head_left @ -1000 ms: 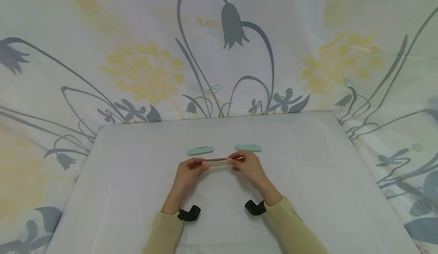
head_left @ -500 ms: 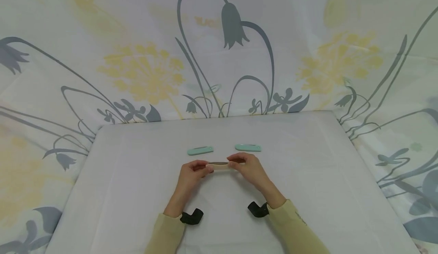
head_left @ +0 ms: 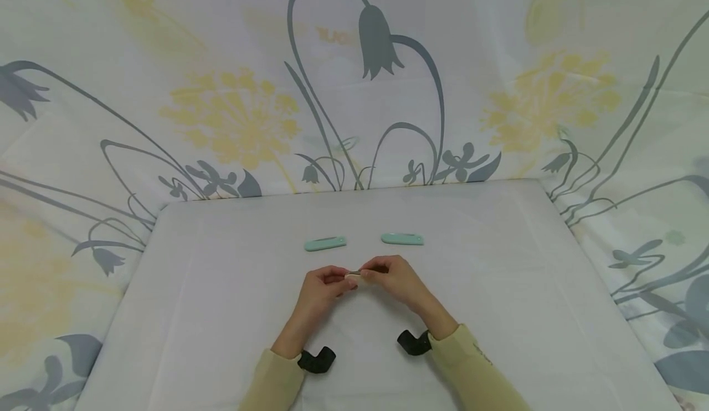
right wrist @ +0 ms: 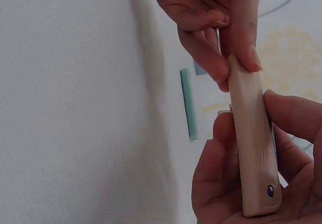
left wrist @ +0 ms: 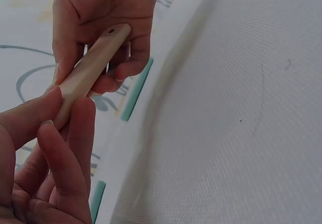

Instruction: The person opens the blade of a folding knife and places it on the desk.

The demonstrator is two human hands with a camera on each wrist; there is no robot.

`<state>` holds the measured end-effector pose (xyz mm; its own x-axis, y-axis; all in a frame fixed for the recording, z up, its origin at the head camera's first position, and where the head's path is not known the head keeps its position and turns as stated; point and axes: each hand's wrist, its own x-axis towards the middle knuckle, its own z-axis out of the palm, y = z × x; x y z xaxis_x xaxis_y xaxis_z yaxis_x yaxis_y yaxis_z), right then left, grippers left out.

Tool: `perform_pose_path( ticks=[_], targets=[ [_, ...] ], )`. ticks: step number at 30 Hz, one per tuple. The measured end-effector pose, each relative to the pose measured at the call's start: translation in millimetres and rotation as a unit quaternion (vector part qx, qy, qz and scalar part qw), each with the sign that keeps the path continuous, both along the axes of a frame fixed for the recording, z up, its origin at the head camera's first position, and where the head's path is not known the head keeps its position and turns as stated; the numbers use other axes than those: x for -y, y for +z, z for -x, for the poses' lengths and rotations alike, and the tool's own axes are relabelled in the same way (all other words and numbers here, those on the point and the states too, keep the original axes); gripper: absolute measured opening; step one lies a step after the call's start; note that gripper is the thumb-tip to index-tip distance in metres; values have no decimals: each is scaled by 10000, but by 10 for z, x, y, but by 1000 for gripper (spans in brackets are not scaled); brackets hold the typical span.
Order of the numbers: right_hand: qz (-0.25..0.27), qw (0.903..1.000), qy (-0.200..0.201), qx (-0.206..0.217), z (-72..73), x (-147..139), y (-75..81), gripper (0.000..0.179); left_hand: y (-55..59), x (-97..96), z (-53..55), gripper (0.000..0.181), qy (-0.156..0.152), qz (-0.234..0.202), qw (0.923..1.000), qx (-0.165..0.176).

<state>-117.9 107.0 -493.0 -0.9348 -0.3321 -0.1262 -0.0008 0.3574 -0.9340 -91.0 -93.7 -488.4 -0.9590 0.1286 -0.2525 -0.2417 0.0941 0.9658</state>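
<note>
Between both hands is a folding knife with a beige handle, a rivet showing near one end. In the head view only a short piece of the folding knife shows between the fingers, with a thin grey metal edge along its top. My left hand pinches one end between thumb and fingers. At the rivet end, my right hand holds the handle, its thumb along the side in the right wrist view. Fingers hide much of the knife, and how far its blade stands out I cannot tell.
Two mint-green folding knives lie on the white table beyond the hands, the left one slightly tilted, the right one nearly level. A flowered cloth rises behind the table. Black wrist pieces stick out at both cuffs.
The hands have come closer together and a little nearer the body, carrying the beige folding knife. Less of it shows between them now. The green knives have stayed put.
</note>
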Motion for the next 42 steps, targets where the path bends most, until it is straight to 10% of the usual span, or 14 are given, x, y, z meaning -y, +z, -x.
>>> perform_pose_path(
  ticks=[8,26,36,42],
  targets=[
    [-78,9997,-165,-134,-29,18,-6,12,-253,-8,34,23,20,-61,10000,-25],
    [261,9932,-1124,135,-41,18,5,10,-271,-48,-22,22,-277,62,9996,84],
    [1327,9765,-1563,657,17,-32,-6,18,38,-63,-91,17,-515,188,9985,-63],
    [1012,9864,-1239,368,35,-82,27,20,-158,21,-22,20,-456,388,9982,-93]
  ],
)
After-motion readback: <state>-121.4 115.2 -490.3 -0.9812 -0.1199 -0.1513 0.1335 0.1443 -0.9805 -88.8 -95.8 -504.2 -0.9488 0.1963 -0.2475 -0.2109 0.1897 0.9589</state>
